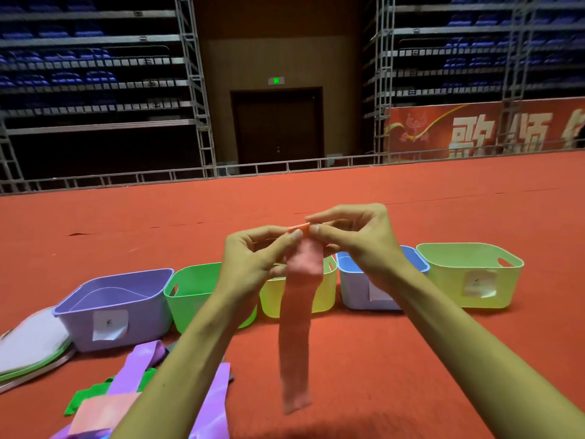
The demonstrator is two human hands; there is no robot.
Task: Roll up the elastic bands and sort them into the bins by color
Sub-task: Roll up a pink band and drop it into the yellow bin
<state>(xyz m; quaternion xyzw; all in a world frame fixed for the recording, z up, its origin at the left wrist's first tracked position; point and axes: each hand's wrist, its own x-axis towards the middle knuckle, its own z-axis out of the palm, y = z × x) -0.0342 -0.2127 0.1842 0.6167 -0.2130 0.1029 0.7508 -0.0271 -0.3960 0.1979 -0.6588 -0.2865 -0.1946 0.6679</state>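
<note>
Hanging straight down, pink band [297,324] pinched atop by both hands [253,261] [357,239].

Smooth, faintly glossy plastic bins [76,324], paper labels [110,325]. Thin matt rubbery pink band [296,337]. Matt carpeted floor [411,359]; grey metal trusses [193,74].
</note>
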